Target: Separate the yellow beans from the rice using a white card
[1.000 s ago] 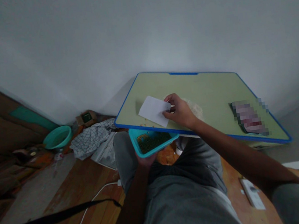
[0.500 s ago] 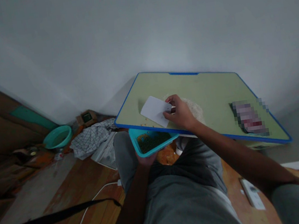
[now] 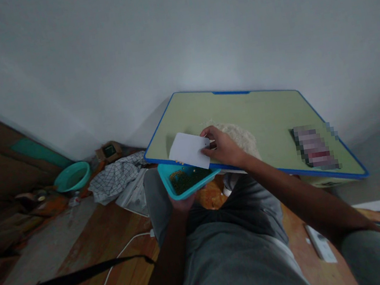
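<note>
My right hand (image 3: 224,146) pinches a flat white scraper (image 3: 187,149) by its right end, low over the table's near left edge. A few yellowish grains (image 3: 178,162) lie at the scraper's lower edge, by the table rim. Just below that rim, my left hand (image 3: 183,203) supports a turquoise plastic basin (image 3: 168,185) from underneath; most of its fingers are hidden. Dark green grains (image 3: 190,179) fill the basin's bottom, with yellowish ones at the left. Behind my right hand spreads a pale heap of grain or powder (image 3: 240,136) on the table.
The pale green table (image 3: 266,108) has a blue rim and stands against the wall. A blurred-out flat object (image 3: 314,148) lies at its right. On the floor are a turquoise washbasin (image 3: 73,177), a checked cloth (image 3: 117,178), a white cable (image 3: 105,281) and a white power strip (image 3: 320,243).
My right hand has moved the scraper left and toward me, to the table's edge above the basin. The basin has shifted slightly left in my left hand.
</note>
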Tool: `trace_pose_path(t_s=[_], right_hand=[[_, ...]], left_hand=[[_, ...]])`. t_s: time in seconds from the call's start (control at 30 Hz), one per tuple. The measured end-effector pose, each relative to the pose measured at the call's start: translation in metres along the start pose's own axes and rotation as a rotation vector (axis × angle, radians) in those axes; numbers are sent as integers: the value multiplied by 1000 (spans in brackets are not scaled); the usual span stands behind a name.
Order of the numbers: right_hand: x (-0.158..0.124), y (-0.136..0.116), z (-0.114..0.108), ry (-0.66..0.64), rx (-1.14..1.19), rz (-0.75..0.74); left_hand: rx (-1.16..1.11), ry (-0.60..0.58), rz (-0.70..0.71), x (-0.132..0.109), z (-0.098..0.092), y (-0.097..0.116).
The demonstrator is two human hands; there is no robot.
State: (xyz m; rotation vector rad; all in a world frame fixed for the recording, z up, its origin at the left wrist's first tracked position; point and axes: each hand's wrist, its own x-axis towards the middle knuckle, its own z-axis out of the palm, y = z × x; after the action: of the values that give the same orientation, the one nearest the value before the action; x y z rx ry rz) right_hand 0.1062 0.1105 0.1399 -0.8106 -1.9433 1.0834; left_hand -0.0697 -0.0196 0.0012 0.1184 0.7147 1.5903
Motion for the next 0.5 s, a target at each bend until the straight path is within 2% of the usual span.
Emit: trace_pose_path(t_s=[0.13, 0.23, 0.37, 0.5], right_hand=[[-3, -4, 0, -54, 38, -17], [3, -7, -12, -15, 79, -27], [26, -2, -55, 133, 139, -63], [45, 24, -110, 265, 181, -59]], left_hand=[[-46, 0, -25, -3, 7, 4], [-65, 28, -23, -2, 6, 4], [-78, 25, -28, 4, -9, -3], [-44, -56, -28, 6, -22, -14]])
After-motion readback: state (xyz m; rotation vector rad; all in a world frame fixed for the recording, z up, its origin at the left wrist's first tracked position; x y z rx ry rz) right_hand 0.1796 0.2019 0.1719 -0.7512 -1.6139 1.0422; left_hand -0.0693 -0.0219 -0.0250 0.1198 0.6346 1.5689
